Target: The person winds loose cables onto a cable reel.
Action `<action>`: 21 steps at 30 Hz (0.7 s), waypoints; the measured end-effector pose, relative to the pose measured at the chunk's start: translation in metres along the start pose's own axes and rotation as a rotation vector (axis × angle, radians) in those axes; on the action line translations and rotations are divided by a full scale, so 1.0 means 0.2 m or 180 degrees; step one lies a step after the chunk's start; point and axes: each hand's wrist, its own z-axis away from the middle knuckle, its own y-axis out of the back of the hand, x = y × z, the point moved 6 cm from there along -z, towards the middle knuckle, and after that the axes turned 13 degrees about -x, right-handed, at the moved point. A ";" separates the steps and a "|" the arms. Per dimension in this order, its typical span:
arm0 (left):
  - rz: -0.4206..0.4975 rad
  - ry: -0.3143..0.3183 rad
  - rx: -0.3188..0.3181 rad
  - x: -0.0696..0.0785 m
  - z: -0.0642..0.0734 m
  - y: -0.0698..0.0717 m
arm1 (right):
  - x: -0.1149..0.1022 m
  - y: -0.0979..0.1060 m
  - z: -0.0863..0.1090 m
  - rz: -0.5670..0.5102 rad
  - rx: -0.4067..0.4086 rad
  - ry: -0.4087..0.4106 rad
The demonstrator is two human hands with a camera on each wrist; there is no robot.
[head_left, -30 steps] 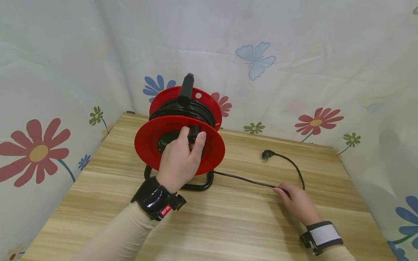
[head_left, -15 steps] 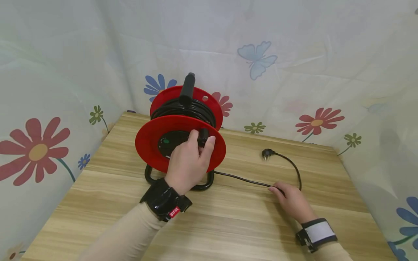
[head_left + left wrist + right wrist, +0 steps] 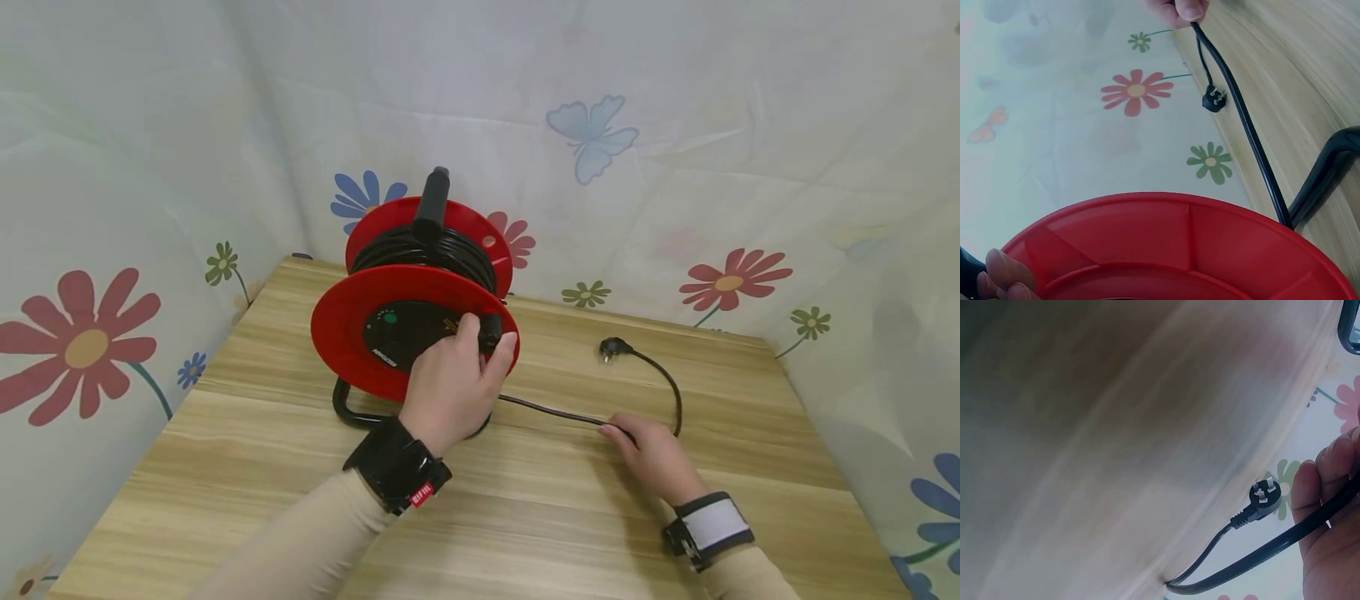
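A red cable reel [image 3: 341,333] wound with black cable stands on a black tube frame at the table's back left. My left hand [image 3: 453,379] grips the black crank knob [image 3: 491,330] on the reel's front disc, at its right side. From the reel's lower right a loose length of cable [image 3: 551,409] runs to my right hand [image 3: 654,457], which holds it between thumb and fingers. Past that hand the cable curves back to a plug [image 3: 615,347] lying on the wood. In the right wrist view the cable [image 3: 1266,550] crosses the palm, and the plug's [image 3: 1265,497] prongs show.
The wood-grain table [image 3: 262,450] carries the reel and the cable. A black carrying handle [image 3: 432,204] rises above the reel. Behind and at both sides hangs a pale curtain [image 3: 480,92] printed with flowers and a butterfly.
My left hand has carried the crank knob right and downward, turning the reel clockwise. My right hand has come left toward the reel with the cable, and the cable's loop has drawn in.
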 end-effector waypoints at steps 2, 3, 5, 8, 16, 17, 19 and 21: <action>-0.0048 0.0003 0.0002 0.00 0.00 -0.01 | 0.00 0.00 0.00 -0.0020 -0.0013 0.0005; -0.0066 0.0009 -0.0004 0.00 0.00 -0.01 | -0.01 0.00 -0.01 -0.0029 -0.0018 0.0006; -0.0100 0.0020 -0.0017 0.01 0.00 -0.02 | -0.01 -0.01 -0.01 -0.0035 -0.0027 0.0018; -0.0177 0.0008 -0.0046 0.01 0.00 -0.03 | 0.00 -0.01 -0.01 -0.0044 -0.0024 0.0011; -0.0429 -0.0021 -0.0124 0.02 0.01 -0.07 | -0.02 0.00 0.00 -0.0083 -0.0029 0.0084; -0.0429 -0.0016 -0.0132 0.02 0.01 -0.08 | -0.03 0.00 0.00 -0.0088 -0.0036 0.0092; -0.0423 -0.0012 -0.0148 0.02 0.02 -0.08 | -0.02 0.01 0.00 -0.0091 -0.0039 0.0074; -0.0416 -0.0013 -0.0166 0.03 0.02 -0.09 | 0.00 0.02 0.01 -0.0084 -0.0051 0.0049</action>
